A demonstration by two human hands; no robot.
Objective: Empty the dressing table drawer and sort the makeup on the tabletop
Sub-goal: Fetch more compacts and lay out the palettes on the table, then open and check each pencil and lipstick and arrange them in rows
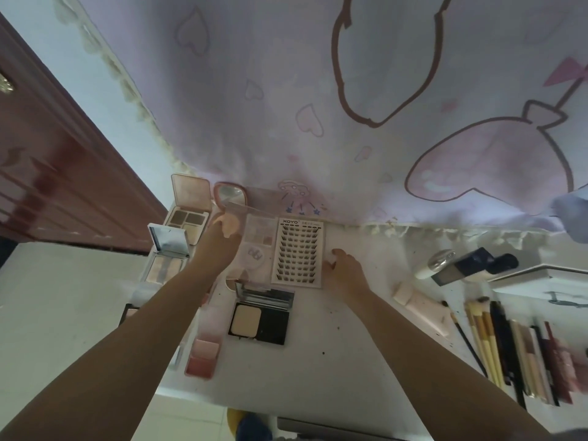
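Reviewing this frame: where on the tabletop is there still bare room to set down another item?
Bare white tabletop lies between the black powder compact and the pink tube, running to the near edge. A smaller patch sits right of the lash card, beyond the right hand. The left side by the left hand is crowded with palettes; the brushes fill the right.

Two bare forearms, no sleeves in view up to frame edge. No watch, bracelet or rings visible. Left hand & right hand: bare, no gloves; nails too blurred to tell. Nothing else of the person's body clearly shows.
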